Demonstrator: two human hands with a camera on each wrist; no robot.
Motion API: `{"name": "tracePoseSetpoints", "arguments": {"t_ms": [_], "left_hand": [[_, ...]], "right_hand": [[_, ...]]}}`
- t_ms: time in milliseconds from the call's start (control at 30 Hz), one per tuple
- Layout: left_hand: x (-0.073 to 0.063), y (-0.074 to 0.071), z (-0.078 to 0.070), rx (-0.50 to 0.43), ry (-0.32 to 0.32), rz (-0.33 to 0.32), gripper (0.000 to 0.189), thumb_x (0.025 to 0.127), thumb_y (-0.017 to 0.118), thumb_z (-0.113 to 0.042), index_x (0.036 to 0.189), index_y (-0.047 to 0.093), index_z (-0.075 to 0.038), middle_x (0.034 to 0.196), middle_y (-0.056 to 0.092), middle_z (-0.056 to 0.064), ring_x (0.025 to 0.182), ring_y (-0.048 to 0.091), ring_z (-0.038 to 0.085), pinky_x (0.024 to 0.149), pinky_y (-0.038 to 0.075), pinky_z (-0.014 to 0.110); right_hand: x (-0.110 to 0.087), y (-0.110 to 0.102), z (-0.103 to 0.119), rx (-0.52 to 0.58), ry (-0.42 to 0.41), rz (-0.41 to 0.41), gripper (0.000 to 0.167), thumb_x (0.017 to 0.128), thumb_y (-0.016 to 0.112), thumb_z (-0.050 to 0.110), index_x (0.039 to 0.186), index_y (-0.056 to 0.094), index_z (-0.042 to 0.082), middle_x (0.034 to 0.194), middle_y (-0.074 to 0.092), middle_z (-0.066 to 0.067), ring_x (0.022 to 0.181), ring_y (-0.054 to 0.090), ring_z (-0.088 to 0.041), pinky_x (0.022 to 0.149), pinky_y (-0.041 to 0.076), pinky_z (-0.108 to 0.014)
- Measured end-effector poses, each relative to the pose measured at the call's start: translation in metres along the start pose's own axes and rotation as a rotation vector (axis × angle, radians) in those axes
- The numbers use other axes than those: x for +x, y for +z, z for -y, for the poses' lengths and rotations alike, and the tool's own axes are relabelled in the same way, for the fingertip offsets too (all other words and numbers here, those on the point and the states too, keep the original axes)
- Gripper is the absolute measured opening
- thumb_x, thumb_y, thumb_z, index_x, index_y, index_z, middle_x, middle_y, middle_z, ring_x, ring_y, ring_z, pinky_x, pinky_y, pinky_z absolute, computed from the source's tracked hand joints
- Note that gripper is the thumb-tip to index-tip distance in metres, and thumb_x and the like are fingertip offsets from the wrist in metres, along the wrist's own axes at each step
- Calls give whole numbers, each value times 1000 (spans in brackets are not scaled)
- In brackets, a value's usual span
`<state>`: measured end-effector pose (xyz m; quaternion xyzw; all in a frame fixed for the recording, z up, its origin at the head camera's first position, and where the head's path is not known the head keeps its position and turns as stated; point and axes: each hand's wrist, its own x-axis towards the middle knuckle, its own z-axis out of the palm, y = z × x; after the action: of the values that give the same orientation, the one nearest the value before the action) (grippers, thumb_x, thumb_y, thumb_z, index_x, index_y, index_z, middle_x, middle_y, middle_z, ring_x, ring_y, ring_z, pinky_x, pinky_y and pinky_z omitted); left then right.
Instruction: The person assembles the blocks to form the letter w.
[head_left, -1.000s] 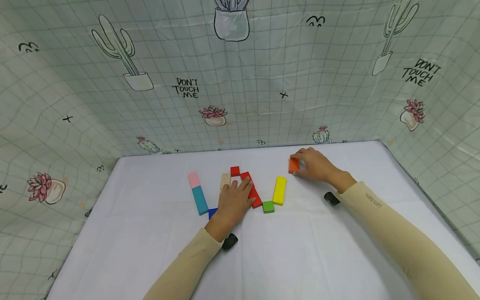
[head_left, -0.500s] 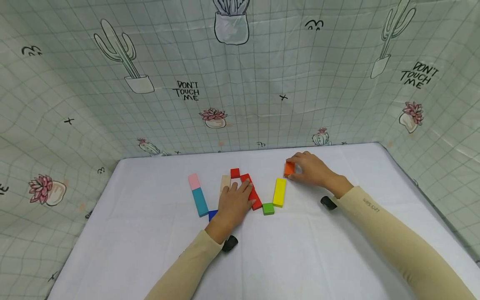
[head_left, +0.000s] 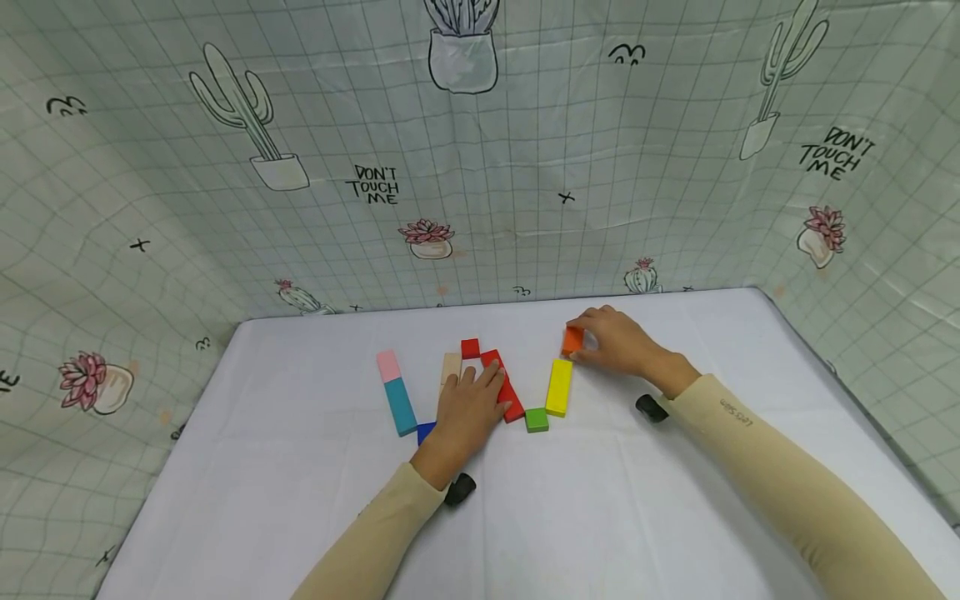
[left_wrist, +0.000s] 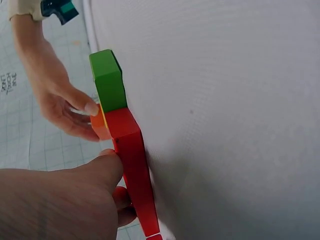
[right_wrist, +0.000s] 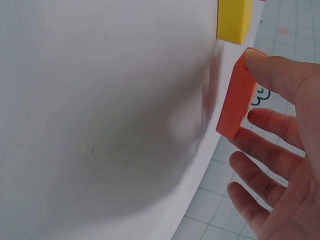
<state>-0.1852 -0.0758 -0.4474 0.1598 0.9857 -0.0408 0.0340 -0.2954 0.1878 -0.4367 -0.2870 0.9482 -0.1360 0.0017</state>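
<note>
My right hand pinches an orange block between thumb and fingertips, just beyond the far end of the yellow block. A small gap shows between the orange and yellow blocks in the right wrist view. My left hand lies over the middle of the row. Its thumb and fingertips touch the long red block, and its other fingers reach the natural wood block, which the hand partly covers. Against the red block's near end sits a green block, which also meets the yellow block.
A small red block sits between the tops of the wood and long red blocks. On the left, a pink block and a teal block form a slanted line down to a blue block. A patterned cloth hangs behind the white table.
My right hand has slid the orange block left and slightly nearer, up to the far end of the yellow block. My left hand has kept its place on the blocks.
</note>
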Motion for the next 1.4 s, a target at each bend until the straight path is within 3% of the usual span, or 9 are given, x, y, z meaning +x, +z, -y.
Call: {"name": "tracePoseSetpoints", "arguments": {"t_ms": [1100,1400], "left_hand": [[-4,-2,-1,22,-1,10,61,107,59,-46,161,48,-20,166,46,0,146,48,28,112,46,46],[-2,-1,0,-3,5,-20,61,107,60,-45,160,50,-17,165,47,1,143,50,28,111,47,47]], "right_hand": [[8,8,2,19,-9,29,54,96,80,32,134,69,-4,131,69,-21,114,60,-39,100,53,-52],[6,7,-1,3,-42,20,43,99,76,19,134,69,-5,130,69,-21,116,61,-40,101,52,-53]]}}
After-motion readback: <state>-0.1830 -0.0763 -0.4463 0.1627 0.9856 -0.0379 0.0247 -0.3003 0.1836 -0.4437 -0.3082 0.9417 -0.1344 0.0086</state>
